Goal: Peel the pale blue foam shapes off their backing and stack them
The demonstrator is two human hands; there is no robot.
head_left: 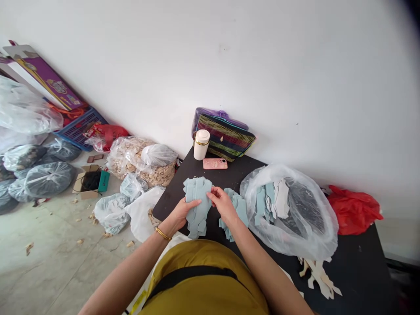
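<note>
My left hand (184,211) grips a light blue die-cut sheet (197,192) with notched edges, its thumb lying across the front. On the sheet's right edge, the fingertips of my right hand (222,202) are pinched together. Partly behind my right wrist, more light blue cut pieces (241,210) lie in a pile on the dark table (357,262). An open clear plastic bag (315,218) stands to the right, with light blue and whitish pieces (281,199) inside. Whether the held sheet is one layer or several, I cannot tell.
A white lidded cup (201,145), a pink phone (215,164) and a striped mesh pouch (226,138) are at the table's back. A red bag (354,210) and pale scraps (320,278) lie right. Filled plastic bags (49,179) crowd the floor at left.
</note>
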